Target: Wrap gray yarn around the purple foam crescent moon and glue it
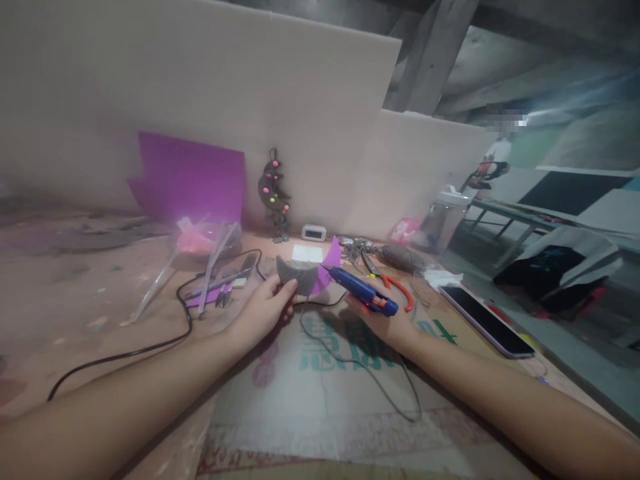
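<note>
Pinched in my left hand (273,300) is a dark grey crescent-shaped piece (295,275), held up over the cardboard. A purple crescent (329,275) shows at its right side; I cannot tell whether the two are joined. My right hand (373,317) is wrapped round a blue hot glue gun (360,288), whose nozzle points left and lies close to the purple crescent. The gun's dark cord (350,362) loops below over the cardboard sheet (300,407). Pliers with orange handles (400,290) lie just behind my right hand.
Against the back panel stand a purple sheet (195,177) and a dark moon-shaped ornament (273,193) with coloured dots. A small white digital clock (314,233) sits between. Glue sticks (217,267) lie left, a phone (487,320) right. Another person (493,163) is far right.
</note>
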{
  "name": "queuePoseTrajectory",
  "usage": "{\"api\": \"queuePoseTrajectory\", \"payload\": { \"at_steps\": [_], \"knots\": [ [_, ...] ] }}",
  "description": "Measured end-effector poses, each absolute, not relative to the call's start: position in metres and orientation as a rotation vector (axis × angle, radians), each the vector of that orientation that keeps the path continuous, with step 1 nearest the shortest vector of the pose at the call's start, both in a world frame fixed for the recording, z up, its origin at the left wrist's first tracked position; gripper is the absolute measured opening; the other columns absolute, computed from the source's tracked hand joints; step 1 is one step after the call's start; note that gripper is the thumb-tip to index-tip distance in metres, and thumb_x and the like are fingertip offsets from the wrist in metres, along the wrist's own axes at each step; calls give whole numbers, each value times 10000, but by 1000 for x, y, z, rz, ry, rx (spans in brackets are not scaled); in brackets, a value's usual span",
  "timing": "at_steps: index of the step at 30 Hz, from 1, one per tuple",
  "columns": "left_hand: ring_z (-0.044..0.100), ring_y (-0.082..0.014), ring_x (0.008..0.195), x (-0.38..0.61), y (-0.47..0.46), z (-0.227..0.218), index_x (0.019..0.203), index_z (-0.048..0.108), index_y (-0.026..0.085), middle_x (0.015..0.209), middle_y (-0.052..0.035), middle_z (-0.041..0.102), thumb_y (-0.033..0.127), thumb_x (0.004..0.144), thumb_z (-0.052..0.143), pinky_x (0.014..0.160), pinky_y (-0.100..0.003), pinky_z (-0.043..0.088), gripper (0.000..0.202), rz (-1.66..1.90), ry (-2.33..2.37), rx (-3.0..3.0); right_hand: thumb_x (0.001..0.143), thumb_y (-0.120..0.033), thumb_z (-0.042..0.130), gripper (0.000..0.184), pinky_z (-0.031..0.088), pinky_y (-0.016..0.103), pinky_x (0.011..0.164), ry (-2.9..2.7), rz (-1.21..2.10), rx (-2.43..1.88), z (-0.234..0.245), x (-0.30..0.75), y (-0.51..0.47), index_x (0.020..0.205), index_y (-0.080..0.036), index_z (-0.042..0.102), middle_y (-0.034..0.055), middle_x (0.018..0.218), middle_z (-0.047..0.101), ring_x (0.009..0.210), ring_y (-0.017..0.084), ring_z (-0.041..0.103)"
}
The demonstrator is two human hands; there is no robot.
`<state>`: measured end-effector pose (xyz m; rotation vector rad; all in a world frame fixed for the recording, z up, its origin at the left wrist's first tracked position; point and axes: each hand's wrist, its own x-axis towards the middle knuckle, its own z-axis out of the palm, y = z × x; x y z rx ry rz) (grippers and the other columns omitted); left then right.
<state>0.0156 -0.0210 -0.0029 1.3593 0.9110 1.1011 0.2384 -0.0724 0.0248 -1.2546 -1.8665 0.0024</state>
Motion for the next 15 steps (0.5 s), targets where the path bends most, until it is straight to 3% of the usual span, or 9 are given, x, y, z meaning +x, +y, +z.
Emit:
{"api": "queuePoseTrajectory", "payload": {
  "at_steps": [7, 15],
  "knots": [
    [489, -67, 458, 15, -24, 2, 746, 403, 197, 606, 54, 524, 410, 825, 585, 418, -176, 369, 291, 1141, 920, 1315, 784, -256, 639, 57, 494, 287, 667, -1945, 91, -1262, 26, 239, -75, 816, -211, 624, 9, 754, 675, 698, 169, 635],
    [483, -66, 456, 16, -26, 5, 753, 411, 196, 609, 58, 509, 380, 829, 575, 419, -179, 360, 258, 1142, 905, 1325, 792, -314, 628, 166, 435, 254, 532, -1940, 48, -1298, 21, 243, -68, 704, -213, 529, -22, 610, 573, 556, 142, 543]
  ]
}}
